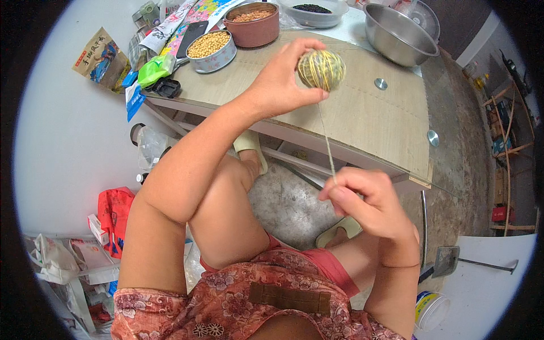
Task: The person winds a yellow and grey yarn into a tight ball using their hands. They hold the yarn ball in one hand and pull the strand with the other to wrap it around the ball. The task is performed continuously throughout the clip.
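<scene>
A ball of yellow and grey-green yarn [321, 70] is held up over the table by my left hand [293, 76], with the thumb below it and the fingers above. From the ball a taut pale strand of yarn [327, 140] runs down toward me. My right hand [365, 199] pinches that strand between thumb and fingers, in front of the table's near edge and above my lap. Where the strand goes beyond the right hand is hidden.
On the wooden table [374, 127] stand a tin of yellow beans [211, 51], a reddish-brown pot of nuts or beans [251, 25], a plastic bowl of dark grains [314, 12] and a steel basin [399, 36]. A phone [193, 38] lies behind the tin. Shelves [505, 140] stand right.
</scene>
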`<state>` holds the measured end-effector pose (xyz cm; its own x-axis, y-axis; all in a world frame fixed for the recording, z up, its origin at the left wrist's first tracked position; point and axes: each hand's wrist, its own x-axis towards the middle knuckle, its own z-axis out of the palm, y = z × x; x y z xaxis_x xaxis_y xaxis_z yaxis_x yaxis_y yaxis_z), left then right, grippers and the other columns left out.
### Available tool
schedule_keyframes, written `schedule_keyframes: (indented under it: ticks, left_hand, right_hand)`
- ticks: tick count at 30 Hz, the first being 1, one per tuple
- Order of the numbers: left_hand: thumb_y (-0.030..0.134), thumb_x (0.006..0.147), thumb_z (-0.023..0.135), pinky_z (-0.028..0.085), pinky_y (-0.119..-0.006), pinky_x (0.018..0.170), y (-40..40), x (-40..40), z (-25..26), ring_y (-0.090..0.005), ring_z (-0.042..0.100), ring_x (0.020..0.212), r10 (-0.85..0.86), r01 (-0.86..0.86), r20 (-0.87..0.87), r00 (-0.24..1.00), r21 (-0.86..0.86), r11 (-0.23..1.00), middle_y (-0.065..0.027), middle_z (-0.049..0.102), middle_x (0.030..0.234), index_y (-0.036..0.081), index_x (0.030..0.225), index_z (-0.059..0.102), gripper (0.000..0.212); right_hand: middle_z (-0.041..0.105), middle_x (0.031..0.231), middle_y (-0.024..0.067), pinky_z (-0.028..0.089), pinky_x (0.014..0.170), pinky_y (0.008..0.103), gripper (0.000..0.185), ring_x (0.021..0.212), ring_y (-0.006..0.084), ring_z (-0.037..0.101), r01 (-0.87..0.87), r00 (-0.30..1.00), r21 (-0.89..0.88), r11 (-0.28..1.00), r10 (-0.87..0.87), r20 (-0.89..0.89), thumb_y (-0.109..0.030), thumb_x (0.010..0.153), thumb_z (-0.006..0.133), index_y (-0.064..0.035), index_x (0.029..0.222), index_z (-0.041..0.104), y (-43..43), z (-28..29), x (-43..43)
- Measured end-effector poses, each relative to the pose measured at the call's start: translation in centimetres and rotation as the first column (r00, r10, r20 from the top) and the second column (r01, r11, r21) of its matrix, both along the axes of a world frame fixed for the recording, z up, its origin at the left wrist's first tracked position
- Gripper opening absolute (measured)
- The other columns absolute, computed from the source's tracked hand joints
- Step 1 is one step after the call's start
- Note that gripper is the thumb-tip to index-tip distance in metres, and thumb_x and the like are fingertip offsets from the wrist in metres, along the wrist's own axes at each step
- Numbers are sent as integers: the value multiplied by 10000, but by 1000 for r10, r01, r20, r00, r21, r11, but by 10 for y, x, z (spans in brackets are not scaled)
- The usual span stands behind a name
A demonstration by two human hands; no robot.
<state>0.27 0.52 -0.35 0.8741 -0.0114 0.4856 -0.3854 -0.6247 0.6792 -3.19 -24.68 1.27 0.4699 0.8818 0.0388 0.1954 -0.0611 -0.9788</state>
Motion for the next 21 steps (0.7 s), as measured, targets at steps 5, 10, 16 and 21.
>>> schedule_keyframes:
  ticks: [5,10,16,21]
  left_hand:
    - [120,675,736,391,-351,985,-11,-4,3,-164,497,1113,-187,190,-161,969,-1,982,-51,510,1191,98,1279,443,671]
    - [134,673,706,375,-369,989,-21,-10,4,-174,455,1162,-364,375,-297,883,-22,927,-54,484,1229,107,1299,430,684]
    - [115,610,686,382,-360,976,-32,-17,2,-288,486,1114,-518,603,-396,758,123,788,-114,522,1174,102,1267,469,691]
    - [82,575,693,387,-343,976,-46,-32,14,-273,493,1137,-728,761,-431,533,-132,635,-117,520,1196,67,1251,475,710]
  right_hand:
    - [620,725,65,421,490,210,183,525,78,527,155,986,246,957,-165,18,-141,880,557,17,826,634,-27,18,0]
    - [573,654,53,396,448,197,270,461,58,444,341,937,531,776,-329,-120,-211,909,546,24,782,586,-41,11,23]
    - [429,548,-15,377,426,208,263,423,38,343,412,904,569,712,-396,-160,-226,962,462,-3,841,533,-50,14,50]
    - [407,543,-36,360,461,211,260,444,35,323,544,837,477,690,-482,-258,-235,977,438,-26,857,535,-48,7,73]
